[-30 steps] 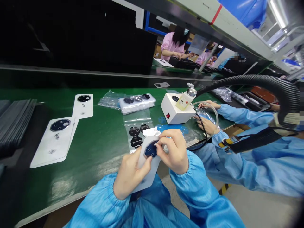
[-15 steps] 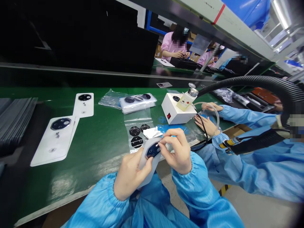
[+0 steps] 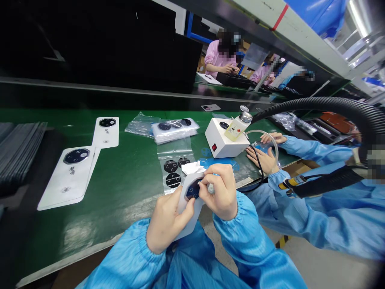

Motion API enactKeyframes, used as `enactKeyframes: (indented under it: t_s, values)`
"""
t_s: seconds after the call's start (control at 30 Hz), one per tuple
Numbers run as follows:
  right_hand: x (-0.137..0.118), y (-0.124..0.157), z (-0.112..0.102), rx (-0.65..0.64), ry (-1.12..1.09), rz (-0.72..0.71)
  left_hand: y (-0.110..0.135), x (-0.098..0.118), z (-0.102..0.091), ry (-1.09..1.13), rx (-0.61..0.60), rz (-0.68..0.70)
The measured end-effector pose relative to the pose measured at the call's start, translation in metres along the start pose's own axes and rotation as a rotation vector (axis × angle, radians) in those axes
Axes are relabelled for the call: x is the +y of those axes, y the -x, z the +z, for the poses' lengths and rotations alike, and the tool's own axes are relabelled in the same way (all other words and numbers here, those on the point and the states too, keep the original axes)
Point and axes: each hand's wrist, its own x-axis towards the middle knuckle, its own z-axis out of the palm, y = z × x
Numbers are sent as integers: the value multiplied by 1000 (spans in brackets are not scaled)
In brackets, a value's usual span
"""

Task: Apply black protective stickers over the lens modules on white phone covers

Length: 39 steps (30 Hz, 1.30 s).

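Over the glossy green counter's (image 3: 135, 172) edge, the left grip (image 3: 164, 220) is clamped on a smooth, flat white panel (image 3: 195, 218); the right grip (image 3: 221, 190) is pinched together at its dark, many-sided plate (image 3: 191, 190).

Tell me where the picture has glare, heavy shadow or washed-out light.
In the head view, pale glare marks the glossy green tabletop near its front edge; also in the head view, the large black panel, upper left, is mostly too dark for detail, and the long white tube light looks washed out.

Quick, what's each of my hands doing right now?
Left hand: closed, holding the white panel.
Right hand: pinched closed at the panel's dark patch; whether it grips anything can't be told.
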Motion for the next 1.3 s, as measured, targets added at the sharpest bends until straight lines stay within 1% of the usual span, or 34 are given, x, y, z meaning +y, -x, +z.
enactKeyframes:
  t_s: [0.2, 0.3, 0.4, 0.53, 0.63, 0.73, 0.83, 0.9, 0.93, 1.0, 1.03, 1.1, 1.17, 1.2, 1.3]
  values:
    - [0, 2, 1, -18, -1, 24, -1, 3, 0, 89, -30, -132]
    - [-1, 6, 2, -46, 19, 37, -3, 1, 3, 154, -32, -210]
    - [-2, 12, 4, -79, 19, 44, -6, -5, 6, 237, -29, -248]
    - [-1, 20, 5, -130, -41, 56, -10, -13, 10, 219, -1, -279]
    - [-1, 24, 4, -154, -97, 94, -13, -15, 13, 203, -18, -291]
    - [-6, 28, -1, -180, -145, 123, -15, -16, 15, 213, -16, -314]
    - [-8, 31, -9, -206, -254, 180, -19, -19, 17, 246, 4, -355]
    - [3, 34, -13, -174, -313, 280, -20, -21, 18, 278, 16, -383]
    - [14, 36, -13, -143, -310, 343, -21, -22, 17, 300, 18, -394]
    - [45, 43, -10, -83, -224, 469, -21, -24, 17, 359, 3, -407]
    - [63, 48, -6, -84, -173, 524, -21, -23, 18, 396, -15, -410]
    - [97, 59, 6, -141, -72, 594, -21, -20, 25, 475, -71, -412]
    - [121, 70, 18, -231, 20, 626, -23, -13, 40, 559, -156, -411]
    - [128, 74, 24, -266, 64, 640, -24, -8, 51, 602, -212, -410]
    - [137, 82, 33, -364, 151, 668, -30, 12, 97, 723, -419, -413]
